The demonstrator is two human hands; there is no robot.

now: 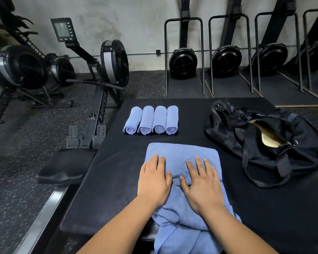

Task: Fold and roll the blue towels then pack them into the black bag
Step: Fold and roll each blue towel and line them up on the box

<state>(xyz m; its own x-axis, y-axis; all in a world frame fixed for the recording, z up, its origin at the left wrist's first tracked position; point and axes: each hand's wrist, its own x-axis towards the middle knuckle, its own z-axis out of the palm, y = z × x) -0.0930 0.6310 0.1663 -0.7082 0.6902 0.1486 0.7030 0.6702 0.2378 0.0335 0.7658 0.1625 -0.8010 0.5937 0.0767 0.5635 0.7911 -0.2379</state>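
Note:
A blue towel lies folded on the black mat in front of me, its near end hanging crumpled over the mat's front edge. My left hand and my right hand press flat on it side by side, fingers straight. Beyond them several rolled blue towels lie in a row, touching each other, spiral ends toward me. The black bag sits on the mat to the right, its zip open on a pale lining.
A rowing machine stands along the mat's left side, its seat close to the mat's left edge. More rowers stand upright against the back wall. Speckled rubber floor spreads out to the left.

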